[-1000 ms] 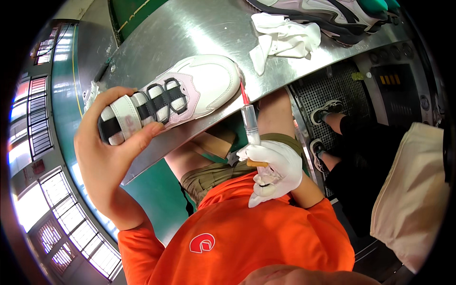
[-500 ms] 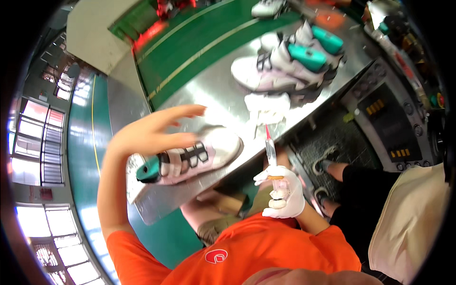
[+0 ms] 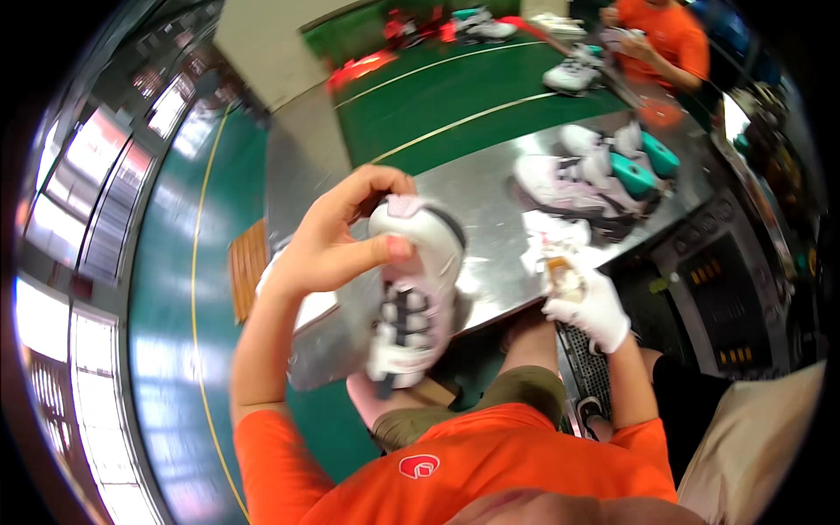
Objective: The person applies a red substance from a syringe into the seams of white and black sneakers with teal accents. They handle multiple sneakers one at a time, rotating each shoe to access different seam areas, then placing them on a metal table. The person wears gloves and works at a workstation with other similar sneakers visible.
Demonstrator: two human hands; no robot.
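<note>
My bare left hand [image 3: 337, 241] grips a white and pale pink sneaker [image 3: 416, 306] by its toe. The shoe is tipped up on end above the near left part of the metal table, toe upward and heel toward me. On my right hand [image 3: 595, 306] is a white glove, its fingers closed around a syringe [image 3: 567, 282] with an orange-brown collar. Just beyond that hand lies crumpled white cloth or paper [image 3: 556, 230] on the table; the syringe's tip cannot be made out against it.
Farther right on the metal table [image 3: 499, 284], a pair of similar sneakers [image 3: 569, 184] holds teal inserts [image 3: 632, 175]. Beyond runs a green conveyor belt [image 3: 455, 118] carrying more shoes [image 3: 573, 72]. A person in orange [image 3: 665, 39] works at the far right. A control panel [image 3: 726, 289] stands at right.
My left hand has taken hold of the sneaker and raised it toe-up; the teal insert at its heel no longer shows. My right hand has moved forward with the syringe, toward the white cloth or paper.
</note>
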